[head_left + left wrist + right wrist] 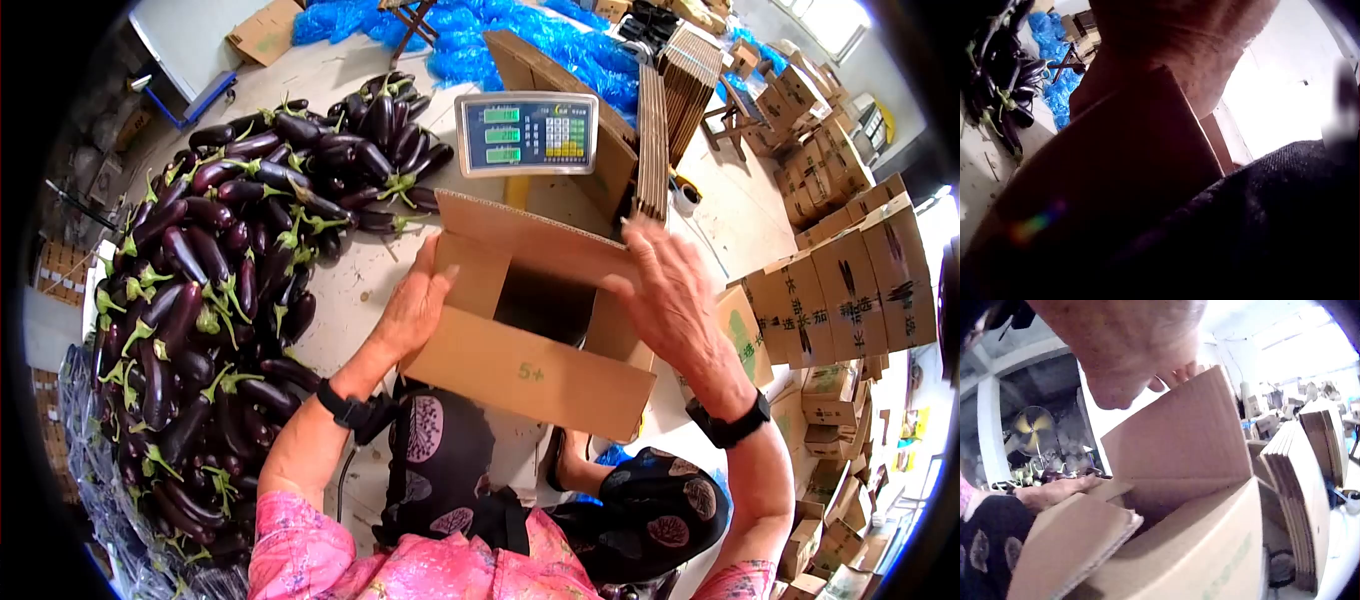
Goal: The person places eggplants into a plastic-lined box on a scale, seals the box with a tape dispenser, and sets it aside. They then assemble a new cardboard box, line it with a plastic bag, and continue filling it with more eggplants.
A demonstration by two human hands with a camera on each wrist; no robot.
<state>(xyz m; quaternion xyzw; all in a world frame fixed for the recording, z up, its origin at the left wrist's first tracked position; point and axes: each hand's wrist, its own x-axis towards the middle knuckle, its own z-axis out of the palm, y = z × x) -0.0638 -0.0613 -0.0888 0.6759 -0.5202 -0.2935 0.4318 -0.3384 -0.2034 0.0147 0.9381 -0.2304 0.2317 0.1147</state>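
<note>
An unsealed cardboard box [530, 372] marked "5+" sits in front of the person's knees, its dark inside showing. The long far flap [530, 235] stands up, also seen as a tall panel [1175, 425] in the right wrist view. My left hand [415, 308] grips the box's left edge, thumb toward the inside. At the far flap's right end is my right hand [675, 290], fingers extended at its top edge, thumb spread toward the opening. In the left wrist view, dark cardboard [1129, 150] covers part of the left hand.
A large heap of eggplants [220, 230] lies on the left. Beyond the box stands a scale display [527, 134], with flattened cartons [652, 145] to its right. Blue plastic film [480, 35] spreads at the back. Printed cartons [845, 285] stand on the right.
</note>
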